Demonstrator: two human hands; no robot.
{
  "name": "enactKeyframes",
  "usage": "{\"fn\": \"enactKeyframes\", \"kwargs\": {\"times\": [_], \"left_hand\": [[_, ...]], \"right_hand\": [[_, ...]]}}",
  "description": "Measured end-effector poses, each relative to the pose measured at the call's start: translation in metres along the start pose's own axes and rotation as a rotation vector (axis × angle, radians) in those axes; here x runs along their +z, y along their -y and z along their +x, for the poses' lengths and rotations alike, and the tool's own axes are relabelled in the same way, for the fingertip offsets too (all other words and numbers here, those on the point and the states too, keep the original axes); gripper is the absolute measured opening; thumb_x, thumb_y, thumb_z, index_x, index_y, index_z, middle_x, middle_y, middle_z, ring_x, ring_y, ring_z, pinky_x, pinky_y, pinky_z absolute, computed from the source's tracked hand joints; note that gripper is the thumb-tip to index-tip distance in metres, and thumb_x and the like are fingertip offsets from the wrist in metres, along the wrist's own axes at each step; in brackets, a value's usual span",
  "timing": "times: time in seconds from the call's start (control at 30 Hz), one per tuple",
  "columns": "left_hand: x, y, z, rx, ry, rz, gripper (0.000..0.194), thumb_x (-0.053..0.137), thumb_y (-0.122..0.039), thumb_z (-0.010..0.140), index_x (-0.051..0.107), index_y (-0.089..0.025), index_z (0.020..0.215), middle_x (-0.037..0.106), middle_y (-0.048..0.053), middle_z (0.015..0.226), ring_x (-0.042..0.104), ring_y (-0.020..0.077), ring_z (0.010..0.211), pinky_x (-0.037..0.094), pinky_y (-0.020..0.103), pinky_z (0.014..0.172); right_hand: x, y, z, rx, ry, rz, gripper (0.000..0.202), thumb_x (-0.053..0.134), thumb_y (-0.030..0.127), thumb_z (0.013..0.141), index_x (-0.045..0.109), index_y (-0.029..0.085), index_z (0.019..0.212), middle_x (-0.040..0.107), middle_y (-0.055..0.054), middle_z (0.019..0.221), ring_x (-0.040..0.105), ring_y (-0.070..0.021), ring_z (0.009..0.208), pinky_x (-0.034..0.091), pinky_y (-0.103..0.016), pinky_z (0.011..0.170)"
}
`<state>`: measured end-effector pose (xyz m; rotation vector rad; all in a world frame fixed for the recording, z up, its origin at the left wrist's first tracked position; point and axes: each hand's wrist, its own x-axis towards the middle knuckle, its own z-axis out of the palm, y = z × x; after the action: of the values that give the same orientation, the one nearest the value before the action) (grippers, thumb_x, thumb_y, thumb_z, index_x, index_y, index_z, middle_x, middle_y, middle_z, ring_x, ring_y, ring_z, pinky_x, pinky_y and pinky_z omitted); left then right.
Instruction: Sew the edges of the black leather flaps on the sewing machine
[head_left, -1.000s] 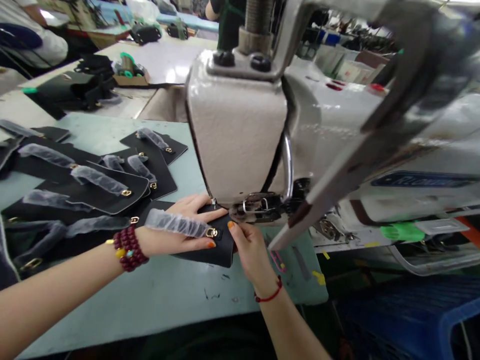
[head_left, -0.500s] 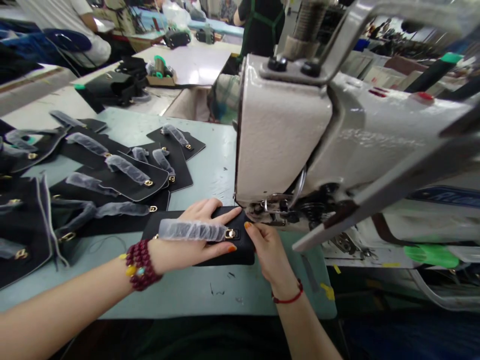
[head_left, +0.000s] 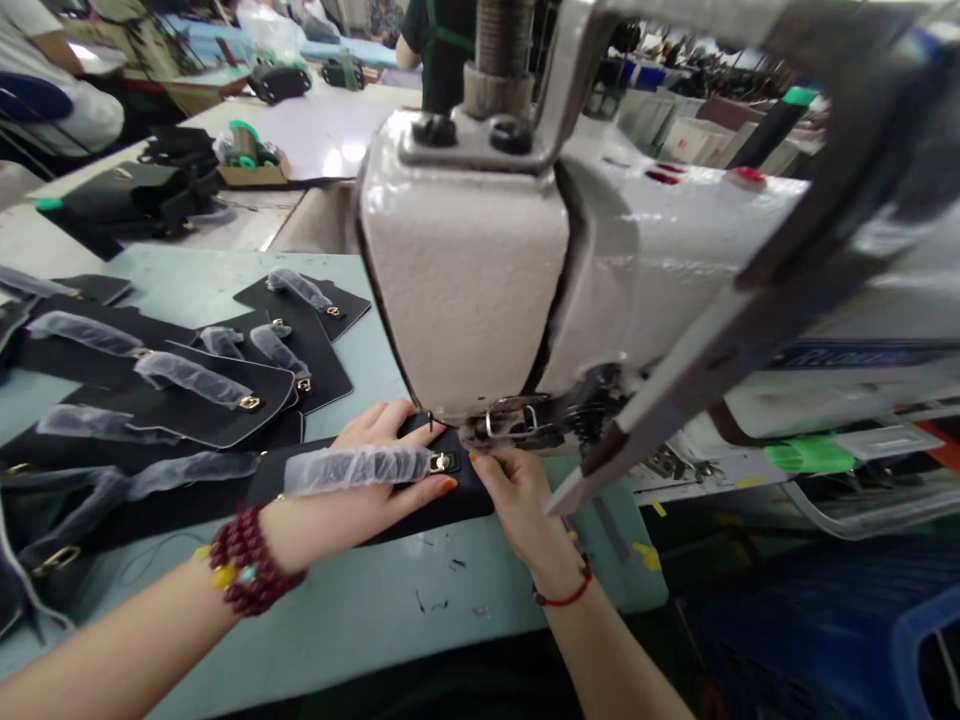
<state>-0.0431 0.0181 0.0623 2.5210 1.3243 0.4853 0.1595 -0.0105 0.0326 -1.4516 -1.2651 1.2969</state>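
A black leather piece (head_left: 472, 492) lies on the pale green table under the head of a sewing machine (head_left: 465, 270). My left hand (head_left: 360, 510) rests on it with spread fingers, passing beneath its plastic-wrapped handle (head_left: 356, 470). A gold buckle (head_left: 440, 462) sits at the handle's right end. My right hand (head_left: 517, 495) pinches the right edge of the piece close to the needle area. The needle itself is hidden behind the machine head.
Several black pieces with wrapped handles (head_left: 199, 380) overlap on the table (head_left: 337, 620) at the left. A metal bar (head_left: 675, 370) slants across the right. A blue crate (head_left: 825, 620) stands lower right. People are at work behind.
The view has shifted right and closer to the machine, so most things appear further left. Both hands keep their hold on the black piece.
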Motion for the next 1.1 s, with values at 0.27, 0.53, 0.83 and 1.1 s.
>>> {"fn": "enactKeyframes", "kwargs": {"times": [0.27,0.53,0.83,1.1], "left_hand": [[0.003,0.009,0.007,-0.005,-0.023,-0.063,0.04,0.062,-0.054,0.086,0.068,-0.027,0.115,0.064,0.01,0.124,0.058,0.0342,0.115,0.048,0.05,0.101],[0.021,0.02,0.007,0.051,-0.002,-0.015,0.038,0.061,-0.057,0.085,0.069,-0.029,0.109,0.069,0.011,0.119,0.057,0.0382,0.116,0.042,0.059,0.103],[0.002,0.008,0.014,0.077,0.07,0.159,0.034,0.05,-0.054,0.093,0.07,-0.028,0.102,0.072,0.004,0.105,0.061,0.0333,0.11,0.041,0.056,0.105],[-0.001,0.006,0.018,0.043,0.043,0.134,0.042,0.05,-0.059,0.092,0.07,-0.027,0.109,0.071,0.01,0.104,0.058,0.0368,0.118,0.046,0.05,0.098]], "right_hand": [[0.003,0.0,-0.012,0.049,0.038,0.083,0.04,0.051,0.047,0.092,0.059,0.016,0.068,0.055,0.0,0.059,0.058,-0.013,0.048,0.04,-0.02,0.043],[0.005,-0.039,-0.02,-0.117,-0.018,-0.023,0.038,0.048,0.046,0.1,0.065,0.018,0.08,0.071,-0.004,0.071,0.065,-0.0158,0.065,0.045,-0.024,0.062],[0.018,-0.048,-0.017,-0.143,-0.068,-0.021,0.046,0.04,0.047,0.103,0.058,0.018,0.072,0.066,-0.004,0.062,0.063,-0.014,0.058,0.045,-0.023,0.06],[0.02,-0.035,-0.025,-0.043,-0.027,0.119,0.053,0.042,0.053,0.1,0.052,0.018,0.062,0.058,-0.001,0.052,0.054,-0.0094,0.046,0.041,-0.018,0.049]]}}
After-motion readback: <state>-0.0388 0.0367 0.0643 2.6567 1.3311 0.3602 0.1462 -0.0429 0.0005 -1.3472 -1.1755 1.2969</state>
